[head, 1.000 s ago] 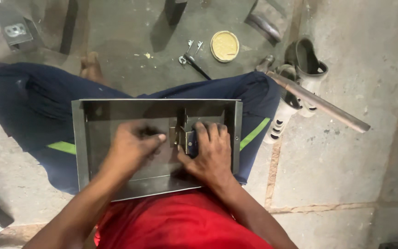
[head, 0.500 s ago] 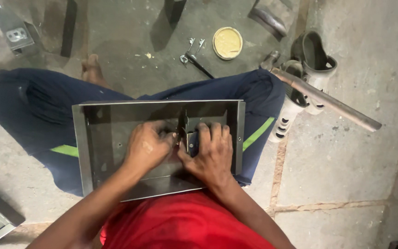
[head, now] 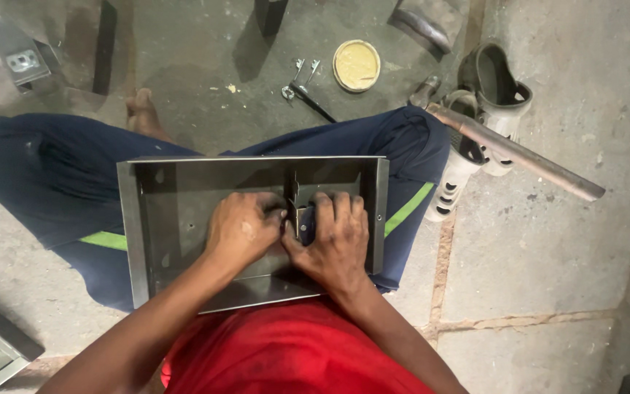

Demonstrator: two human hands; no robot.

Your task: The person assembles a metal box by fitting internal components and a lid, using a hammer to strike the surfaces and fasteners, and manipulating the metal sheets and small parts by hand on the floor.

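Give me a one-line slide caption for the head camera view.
Seated cross-legged, both hands, left hand and right hand, press a small bracket inside a metal tray.

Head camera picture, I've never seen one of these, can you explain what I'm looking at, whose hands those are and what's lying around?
The camera sits on a person's head and looks straight down, so you see their own arms, red shirt and crossed legs in dark blue trousers. They sit on a stone floor with a shallow grey metal tray on their lap. The left hand and right hand both press on a small metal bracket standing in the tray's middle; how they grip it is hidden. Ahead on the floor lie a round yellow tin, a dark hand tool, a metal pipe and sandals.
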